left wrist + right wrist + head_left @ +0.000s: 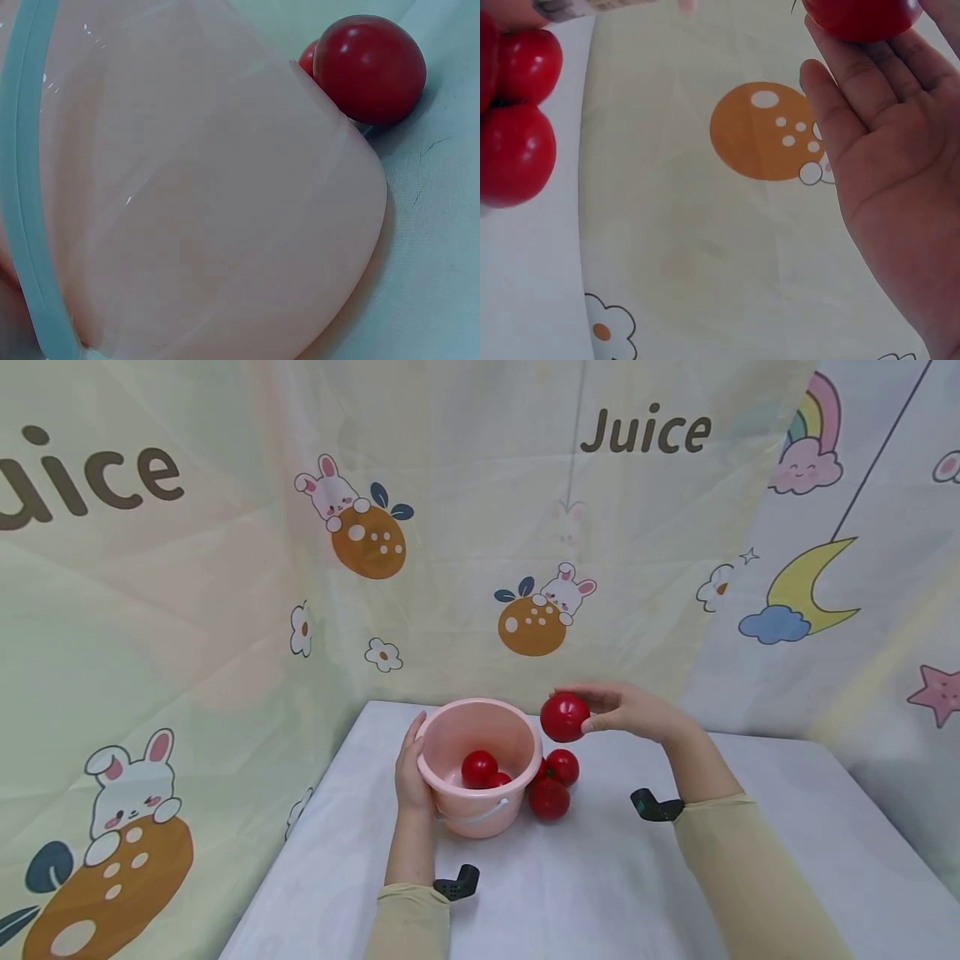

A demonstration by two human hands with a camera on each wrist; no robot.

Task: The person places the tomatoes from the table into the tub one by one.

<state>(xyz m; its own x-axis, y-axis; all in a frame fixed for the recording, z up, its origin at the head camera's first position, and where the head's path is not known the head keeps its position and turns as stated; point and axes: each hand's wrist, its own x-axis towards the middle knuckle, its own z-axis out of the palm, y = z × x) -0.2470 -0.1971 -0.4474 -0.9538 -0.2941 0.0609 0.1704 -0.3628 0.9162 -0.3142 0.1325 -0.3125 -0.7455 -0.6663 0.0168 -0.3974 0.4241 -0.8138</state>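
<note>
A pink bucket [480, 817] stands tilted toward me on the table, with two tomatoes [478, 768] inside it. My left hand [412, 777] holds the bucket by its left side, close to the rim. In the left wrist view the bucket wall [217, 180] fills most of the picture and the pale handle [26, 180] crosses its left edge. Up beside the rim on the right, my right hand [626, 710] grips another tomato [565, 717] between thumb and fingers, raised above the table. The right wrist view shows only the underside of this tomato [866, 16] against the fingers.
Several more tomatoes [550, 799] lie together on the white tabletop [600, 885], right against the bucket's right side. Behind the table hangs a printed cloth [450, 610] with rabbits and fruit. A small black device [459, 883] sits on each wrist.
</note>
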